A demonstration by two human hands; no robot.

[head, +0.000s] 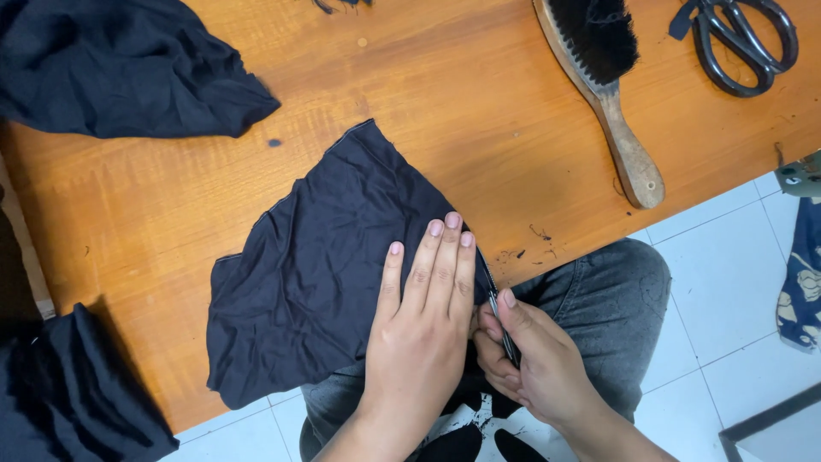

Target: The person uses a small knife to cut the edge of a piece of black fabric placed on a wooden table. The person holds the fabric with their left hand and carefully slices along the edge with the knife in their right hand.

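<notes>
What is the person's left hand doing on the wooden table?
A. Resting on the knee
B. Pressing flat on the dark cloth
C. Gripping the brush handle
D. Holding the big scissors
B: the left hand lies flat with fingers spread on the dark cloth, while the brush and the scissors lie untouched at the far side of the table.

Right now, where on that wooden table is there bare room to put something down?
Bare wood lies between the dark cloth and the brush, and between that cloth and the bundle at upper left. It is crowded at the table's near edge, where the left hand and right hand work.
</notes>
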